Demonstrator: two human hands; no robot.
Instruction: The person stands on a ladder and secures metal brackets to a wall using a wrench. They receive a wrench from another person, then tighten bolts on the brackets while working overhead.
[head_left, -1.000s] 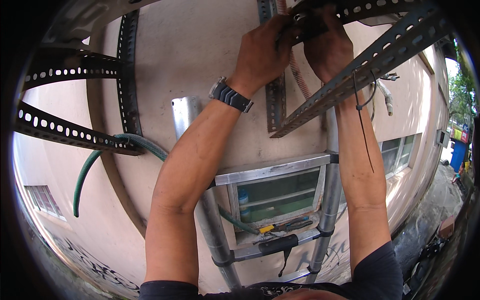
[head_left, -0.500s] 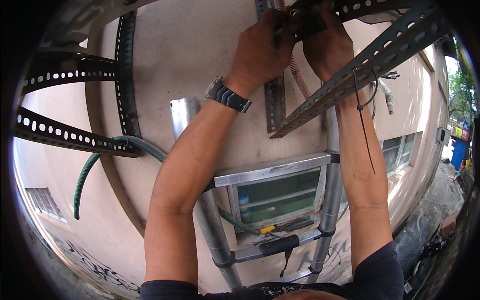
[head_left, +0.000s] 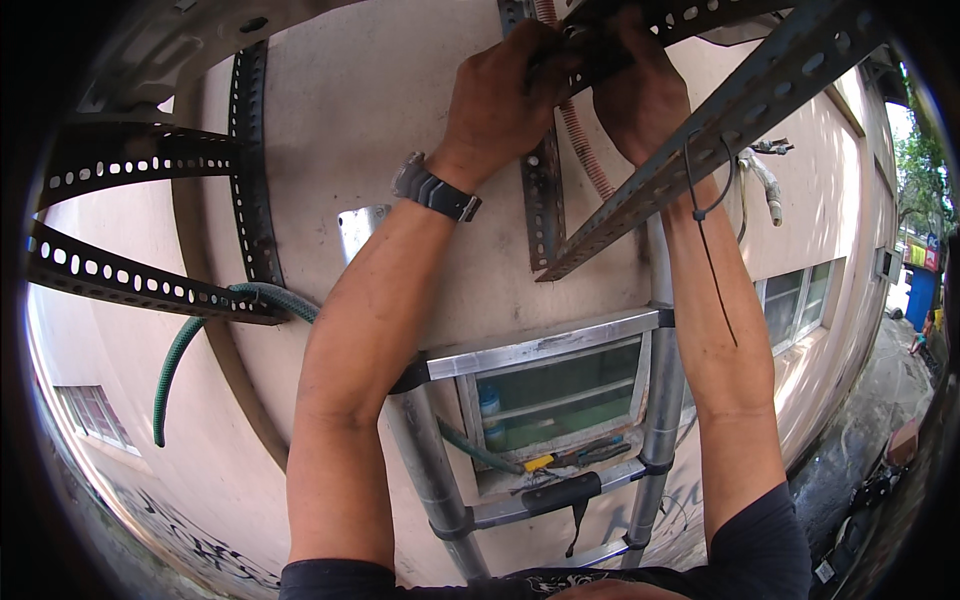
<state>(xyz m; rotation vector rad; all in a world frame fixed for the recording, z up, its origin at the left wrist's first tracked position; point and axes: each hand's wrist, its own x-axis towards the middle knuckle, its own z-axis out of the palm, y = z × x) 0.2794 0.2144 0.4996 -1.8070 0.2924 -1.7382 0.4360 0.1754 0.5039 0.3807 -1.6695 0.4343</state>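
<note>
Against the fingers (head_left: 640, 48), a perforated bar (head_left: 604, 62).

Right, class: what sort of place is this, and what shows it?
Probably outdoors, up beside a building: an aluminium ladder stands before an outside wall with a window, slotted metal brackets jut overhead, and trees show far right.

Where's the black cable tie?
In the head view, right of centre, the cable tie hangs from the slanting slotted bar, in front of the right forearm.
</note>
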